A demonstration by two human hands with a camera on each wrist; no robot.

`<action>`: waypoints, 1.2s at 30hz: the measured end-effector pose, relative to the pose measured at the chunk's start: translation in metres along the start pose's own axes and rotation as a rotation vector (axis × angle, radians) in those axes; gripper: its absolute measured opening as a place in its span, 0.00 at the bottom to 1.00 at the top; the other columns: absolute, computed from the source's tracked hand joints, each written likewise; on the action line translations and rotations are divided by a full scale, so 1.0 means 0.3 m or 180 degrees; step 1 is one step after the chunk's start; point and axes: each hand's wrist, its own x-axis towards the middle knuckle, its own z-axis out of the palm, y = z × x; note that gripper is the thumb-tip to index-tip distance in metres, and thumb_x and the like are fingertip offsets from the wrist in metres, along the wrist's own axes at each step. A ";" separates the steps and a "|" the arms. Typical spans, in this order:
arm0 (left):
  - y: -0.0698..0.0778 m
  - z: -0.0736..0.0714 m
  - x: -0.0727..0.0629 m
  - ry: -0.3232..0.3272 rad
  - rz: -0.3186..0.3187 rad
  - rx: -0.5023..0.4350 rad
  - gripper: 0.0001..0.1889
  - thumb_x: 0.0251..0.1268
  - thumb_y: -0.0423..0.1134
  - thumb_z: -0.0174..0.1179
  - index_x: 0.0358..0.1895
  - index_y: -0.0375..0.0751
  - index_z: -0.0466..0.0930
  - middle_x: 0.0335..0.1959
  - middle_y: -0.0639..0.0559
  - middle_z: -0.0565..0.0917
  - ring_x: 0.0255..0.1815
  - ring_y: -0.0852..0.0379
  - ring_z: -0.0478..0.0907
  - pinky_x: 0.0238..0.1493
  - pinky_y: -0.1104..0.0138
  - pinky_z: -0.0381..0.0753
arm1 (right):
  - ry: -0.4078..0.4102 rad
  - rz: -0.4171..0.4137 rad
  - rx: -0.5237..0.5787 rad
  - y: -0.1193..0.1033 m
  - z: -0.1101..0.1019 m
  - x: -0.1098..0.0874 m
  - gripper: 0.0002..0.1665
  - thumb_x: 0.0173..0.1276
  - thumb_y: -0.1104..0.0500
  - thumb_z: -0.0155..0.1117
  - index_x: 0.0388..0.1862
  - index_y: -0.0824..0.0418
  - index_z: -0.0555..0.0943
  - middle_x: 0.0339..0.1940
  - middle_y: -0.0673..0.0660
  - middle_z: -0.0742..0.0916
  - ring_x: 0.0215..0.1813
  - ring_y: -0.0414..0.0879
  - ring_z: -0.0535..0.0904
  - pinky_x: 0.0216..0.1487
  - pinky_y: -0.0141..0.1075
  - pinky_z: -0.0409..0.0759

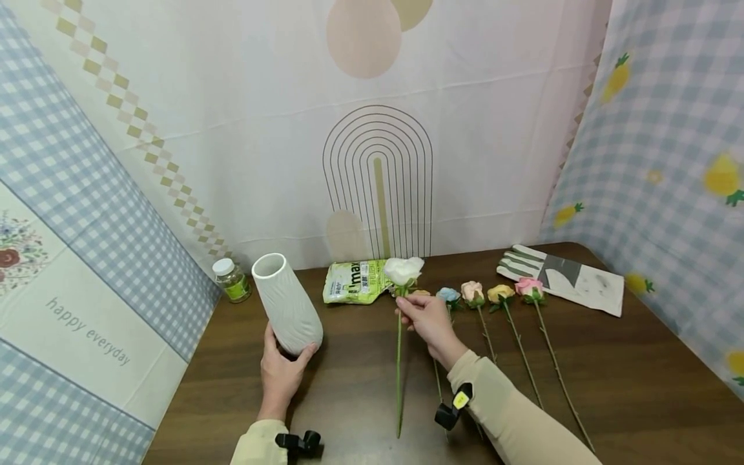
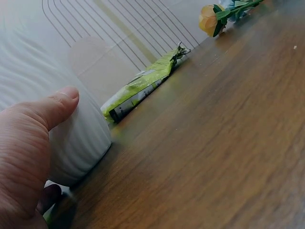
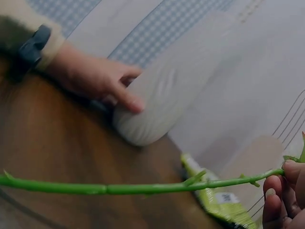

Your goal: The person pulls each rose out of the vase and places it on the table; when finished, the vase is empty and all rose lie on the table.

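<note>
A white vase (image 1: 289, 302) with a rippled surface leans left in my left hand (image 1: 281, 371), which grips it low near the base. In the left wrist view the thumb (image 2: 64, 102) lies across the side of the vase; the other fingers are mostly hidden. My right hand (image 1: 430, 321) pinches a white artificial rose (image 1: 403, 271) just under its bloom. Its long green stem (image 3: 143, 188) hangs down over the table in the head view and runs across the right wrist view, with small thorns along it.
Blue (image 1: 448, 295), peach (image 1: 473, 292), yellow (image 1: 501, 294) and pink (image 1: 529, 288) roses lie on the right; an orange one (image 2: 208, 21) is partly hidden. A green packet (image 1: 356, 283), a lidded jar (image 1: 232, 281) and a white glove package (image 1: 566, 279) are along the back of the brown table (image 1: 349, 400).
</note>
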 end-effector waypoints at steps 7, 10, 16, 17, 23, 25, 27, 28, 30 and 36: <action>0.000 -0.002 -0.003 0.0002 -0.0018 -0.0002 0.55 0.43 0.50 0.77 0.76 0.57 0.52 0.67 0.41 0.68 0.66 0.42 0.66 0.62 0.48 0.63 | 0.0017 0.0001 -0.0193 0.056 0.001 -0.013 0.20 0.66 0.53 0.67 0.51 0.66 0.84 0.38 0.65 0.88 0.27 0.42 0.81 0.31 0.40 0.80; -0.004 -0.003 -0.004 -0.0004 -0.0019 0.0023 0.55 0.43 0.51 0.78 0.76 0.56 0.52 0.68 0.41 0.68 0.66 0.42 0.66 0.62 0.48 0.63 | 0.0042 -0.0014 -0.0205 0.075 0.001 -0.019 0.19 0.66 0.56 0.66 0.52 0.65 0.83 0.38 0.64 0.88 0.28 0.43 0.81 0.31 0.41 0.80; -0.005 -0.003 -0.002 0.0001 -0.0004 -0.0001 0.55 0.43 0.51 0.77 0.76 0.57 0.51 0.68 0.42 0.68 0.66 0.42 0.66 0.62 0.48 0.63 | 0.0088 -0.0241 -0.0478 0.123 0.010 -0.017 0.19 0.67 0.60 0.66 0.54 0.66 0.82 0.34 0.61 0.88 0.28 0.44 0.82 0.29 0.40 0.80; -0.004 -0.003 -0.002 0.0005 0.0000 -0.0009 0.55 0.43 0.51 0.77 0.76 0.57 0.51 0.68 0.42 0.68 0.66 0.42 0.66 0.62 0.48 0.63 | 0.0086 -0.0266 -0.0538 0.129 0.012 -0.016 0.19 0.66 0.60 0.66 0.54 0.66 0.82 0.34 0.61 0.88 0.28 0.44 0.82 0.28 0.40 0.80; -0.003 -0.003 -0.004 0.0020 0.0031 -0.0038 0.55 0.43 0.50 0.77 0.76 0.58 0.52 0.68 0.42 0.68 0.66 0.43 0.66 0.62 0.49 0.63 | 0.0097 -0.0216 -0.0757 0.145 0.024 -0.021 0.14 0.65 0.60 0.68 0.48 0.65 0.84 0.32 0.60 0.88 0.27 0.44 0.81 0.26 0.40 0.81; -0.002 -0.002 -0.004 0.0016 0.0031 -0.0039 0.55 0.43 0.51 0.77 0.76 0.58 0.52 0.68 0.42 0.68 0.66 0.43 0.66 0.62 0.49 0.63 | 0.0100 -0.0192 -0.0763 0.149 0.024 -0.024 0.13 0.65 0.61 0.68 0.46 0.66 0.85 0.32 0.60 0.88 0.26 0.44 0.81 0.26 0.40 0.81; 0.000 -0.001 -0.003 0.0012 0.0026 -0.0040 0.55 0.43 0.51 0.77 0.76 0.58 0.52 0.68 0.42 0.68 0.66 0.43 0.66 0.62 0.49 0.63 | 0.0101 -0.0159 -0.0728 0.153 0.022 -0.026 0.13 0.64 0.61 0.68 0.46 0.66 0.84 0.32 0.60 0.88 0.26 0.44 0.81 0.27 0.40 0.81; -0.001 0.000 -0.002 0.0008 0.0025 -0.0034 0.55 0.43 0.51 0.77 0.76 0.58 0.52 0.68 0.42 0.68 0.66 0.42 0.66 0.62 0.48 0.63 | 0.0101 -0.0155 -0.0710 0.154 0.021 -0.027 0.13 0.64 0.61 0.68 0.45 0.66 0.84 0.32 0.60 0.88 0.26 0.44 0.81 0.27 0.40 0.81; -0.001 0.001 -0.002 0.0001 0.0019 -0.0027 0.55 0.43 0.51 0.77 0.76 0.57 0.52 0.68 0.42 0.68 0.66 0.42 0.65 0.62 0.48 0.63 | 0.0096 -0.0145 -0.0679 0.155 0.019 -0.029 0.12 0.64 0.62 0.68 0.45 0.67 0.84 0.32 0.60 0.88 0.25 0.45 0.81 0.27 0.40 0.81; 0.003 -0.002 -0.003 -0.0021 -0.0009 -0.0027 0.55 0.43 0.51 0.77 0.76 0.57 0.51 0.68 0.41 0.67 0.66 0.42 0.65 0.62 0.48 0.62 | 0.0082 -0.0152 -0.0637 0.157 0.018 -0.031 0.11 0.64 0.63 0.67 0.44 0.67 0.84 0.32 0.61 0.88 0.25 0.46 0.82 0.27 0.40 0.82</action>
